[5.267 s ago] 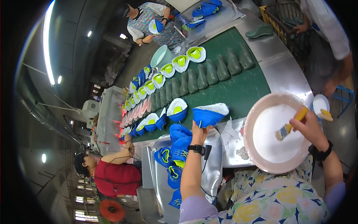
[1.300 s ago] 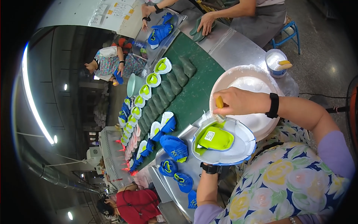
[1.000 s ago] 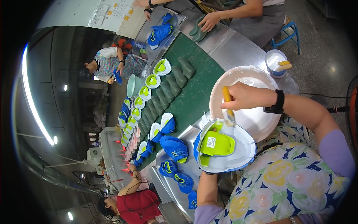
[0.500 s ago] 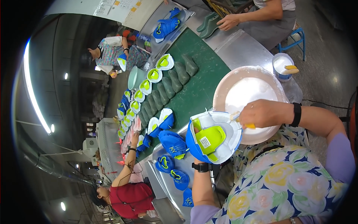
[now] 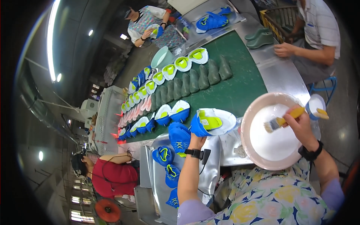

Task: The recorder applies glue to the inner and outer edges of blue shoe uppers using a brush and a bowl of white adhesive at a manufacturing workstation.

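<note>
My left hand (image 5: 197,141) is closed on a blue shoe upper (image 5: 221,120) with a white inner edge and lime-green lining, held bottom side up left of the basin. In my right hand (image 5: 303,129) is a paintbrush (image 5: 281,122) with a yellow handle, gripped between fingers and thumb. Its pale bristles hang over the white liquid (image 5: 268,144) in a wide pinkish basin (image 5: 245,131); whether they touch the liquid I cannot tell. More blue uppers (image 5: 178,137) lie beside my left wrist.
A green work surface (image 5: 240,71) bears rows of grey-green shoe lasts (image 5: 213,73) and lime-lined uppers (image 5: 182,63). A white tub (image 5: 317,103) with another brush stands beyond the basin. Co-workers are at the left, far side and right; green lasts (image 5: 260,39) stand near the right one.
The brush has gone from the upper's white edge to over the basin. The upper now sits farther from me and is turned, with its white end toward the basin. My view has shifted.
</note>
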### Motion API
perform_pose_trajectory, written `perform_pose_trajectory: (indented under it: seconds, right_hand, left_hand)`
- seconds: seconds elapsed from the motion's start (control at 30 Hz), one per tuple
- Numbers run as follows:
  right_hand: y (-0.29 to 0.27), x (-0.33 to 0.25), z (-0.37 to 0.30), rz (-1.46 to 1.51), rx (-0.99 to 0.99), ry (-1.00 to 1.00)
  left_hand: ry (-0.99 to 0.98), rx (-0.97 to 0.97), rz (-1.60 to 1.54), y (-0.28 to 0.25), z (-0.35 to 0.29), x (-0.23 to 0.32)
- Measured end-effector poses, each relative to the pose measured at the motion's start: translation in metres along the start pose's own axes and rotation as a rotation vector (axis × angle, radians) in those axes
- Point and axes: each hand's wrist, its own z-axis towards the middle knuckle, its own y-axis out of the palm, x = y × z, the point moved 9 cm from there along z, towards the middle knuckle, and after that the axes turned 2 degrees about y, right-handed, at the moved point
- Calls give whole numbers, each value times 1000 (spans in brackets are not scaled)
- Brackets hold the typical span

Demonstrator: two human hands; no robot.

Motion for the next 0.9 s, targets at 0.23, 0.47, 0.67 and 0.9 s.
perform_pose_trajectory:
  seconds: [0.23,0.47,0.67,0.9]
  right_hand:
    - [-23,27,-12,-70,138,111]
    - [0,36,-14,-114,67,199]
    - [10,41,-12,-182,23,215]
    - [11,50,-10,-255,-63,206]
  left_hand:
    - [295,281,-212,-85,111,12]
    - [604,911,988,-133,142,37]
    - [-66,590,820,-159,161,1]
    - [625,510,1501,-65,67,98]
